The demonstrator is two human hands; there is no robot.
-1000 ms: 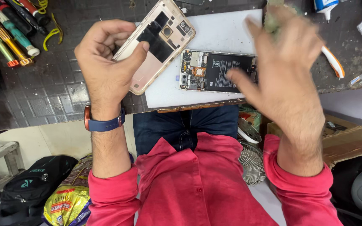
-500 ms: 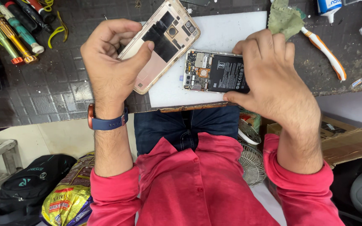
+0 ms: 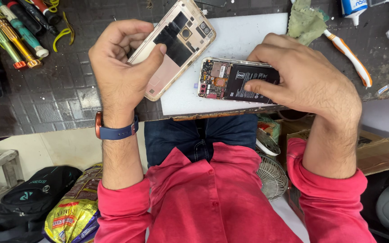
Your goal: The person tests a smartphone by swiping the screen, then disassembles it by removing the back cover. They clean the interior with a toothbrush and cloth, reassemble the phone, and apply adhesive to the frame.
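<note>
My left hand (image 3: 122, 72) grips a rose-gold phone back cover (image 3: 176, 42), inner side up, tilted over the white mat (image 3: 244, 33). My right hand (image 3: 302, 78) rests on an opened phone (image 3: 230, 81) lying on the mat near the table's front edge. Its circuit board and black battery show. My right fingers press on the battery and wrap the phone's right end.
Several screwdrivers (image 3: 12, 31) lie at the far left on the dark tiled table (image 3: 50, 99). A green cloth (image 3: 307, 22), an orange-and-white toothbrush (image 3: 350, 51) and a small bottle (image 3: 354, 9) sit at the back right. Below the table are a black bag (image 3: 28, 202), a small fan (image 3: 271, 173) and cardboard.
My right hand came down from in front of the camera onto the opened phone and now holds it. My left hand kept the back cover, shifting slightly.
</note>
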